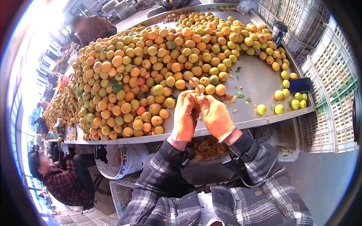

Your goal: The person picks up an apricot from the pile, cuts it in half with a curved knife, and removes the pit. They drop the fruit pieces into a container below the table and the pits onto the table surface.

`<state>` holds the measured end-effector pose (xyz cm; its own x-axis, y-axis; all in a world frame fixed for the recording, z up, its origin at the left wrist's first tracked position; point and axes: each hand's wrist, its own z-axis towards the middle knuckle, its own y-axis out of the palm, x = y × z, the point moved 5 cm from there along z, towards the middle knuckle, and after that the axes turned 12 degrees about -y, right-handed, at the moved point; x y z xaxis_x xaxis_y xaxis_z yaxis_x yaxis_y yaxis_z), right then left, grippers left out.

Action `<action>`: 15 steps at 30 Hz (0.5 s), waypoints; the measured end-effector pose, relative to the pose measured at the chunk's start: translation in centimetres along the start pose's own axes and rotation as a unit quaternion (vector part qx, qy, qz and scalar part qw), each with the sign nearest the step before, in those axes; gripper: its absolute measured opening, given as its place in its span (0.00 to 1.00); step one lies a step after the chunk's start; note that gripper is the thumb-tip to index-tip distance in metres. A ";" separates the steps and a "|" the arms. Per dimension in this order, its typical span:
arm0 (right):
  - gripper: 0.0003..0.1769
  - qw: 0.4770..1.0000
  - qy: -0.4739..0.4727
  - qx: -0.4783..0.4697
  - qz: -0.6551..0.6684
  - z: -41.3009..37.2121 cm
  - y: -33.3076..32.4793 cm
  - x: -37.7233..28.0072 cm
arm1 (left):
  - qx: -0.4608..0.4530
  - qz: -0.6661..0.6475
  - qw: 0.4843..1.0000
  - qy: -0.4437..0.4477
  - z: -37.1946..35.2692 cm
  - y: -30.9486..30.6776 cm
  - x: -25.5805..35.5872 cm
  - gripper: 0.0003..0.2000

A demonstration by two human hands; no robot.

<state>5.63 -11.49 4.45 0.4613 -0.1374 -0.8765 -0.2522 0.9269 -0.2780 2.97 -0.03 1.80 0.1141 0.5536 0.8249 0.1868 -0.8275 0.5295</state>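
Note:
My left hand [184,116], in an orange knit glove, is closed around an apricot that is mostly hidden between my fingers. Beside it, my gloved right hand [217,118] pinches a thin curved knife [193,81], whose blade points up and to the left. Both hands meet just above the front edge of the metal table [258,88]. Directly beyond them spreads a big heap of yellow and orange apricots [147,71], with some green leaves among them.
Several greenish apricots [279,109] and a dark phone [301,85] lie at the table's right end, near a black cup [279,31]. White crates [320,71] stack up on the right. Below hangs a white bucket [130,158]. A person in plaid [68,180] sits at the left.

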 end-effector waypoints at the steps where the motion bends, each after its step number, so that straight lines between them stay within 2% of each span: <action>1: 0.20 0.999 -0.006 0.018 0.029 -0.1 0.0 0.1 | -0.002 0.000 1.000 -0.001 0.0 0.1 0.0 0.16; 2: 0.20 0.999 -0.006 0.019 0.028 -0.1 0.0 -0.1 | 0.017 0.040 0.999 0.010 -0.1 0.0 0.1 0.15; 4: 0.20 0.993 0.023 0.008 0.117 -0.1 0.3 0.0 | 0.038 0.119 0.991 0.041 -0.6 0.7 0.9 0.14; 5: 0.20 0.993 0.022 0.009 0.117 -0.2 0.2 0.0 | 0.037 0.120 0.991 0.042 -0.8 1.0 1.0 0.14; 7: 0.20 0.971 0.117 -0.015 0.209 -0.4 0.7 0.7 | 0.062 0.155 0.982 0.094 -1.1 1.4 1.5 0.14; 8: 0.23 0.907 0.221 -0.023 0.357 -0.9 1.2 1.0 | 0.059 0.142 0.982 0.105 -0.8 1.3 1.4 0.15; 9: 0.23 0.907 0.222 -0.026 0.357 -0.5 0.8 1.2 | 0.062 0.141 0.982 0.107 -0.6 1.1 1.4 0.15; 10: 0.24 0.813 0.299 -0.077 0.494 -0.7 1.1 1.4 | 0.037 0.101 0.991 0.081 -0.3 1.0 1.2 0.16; 11: 0.26 0.690 0.364 -0.125 0.613 -1.1 1.6 1.0 | 0.012 0.062 0.996 0.055 -0.1 0.9 1.2 0.17; 13: 0.28 0.680 0.356 -0.140 0.626 -1.0 1.8 0.8 | -0.019 -0.061 0.998 -0.003 1.1 0.2 0.6 0.21; 15: 0.27 0.665 0.303 -0.185 0.657 -1.0 2.0 -0.2 | -0.104 -0.265 0.952 -0.113 2.3 -0.5 -0.8 0.22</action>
<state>4.13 -9.98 3.71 -0.7635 0.4867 -0.4245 -0.3435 0.2506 0.9051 5.00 0.09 0.41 0.2689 0.8849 0.3804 0.0819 -0.4145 0.9063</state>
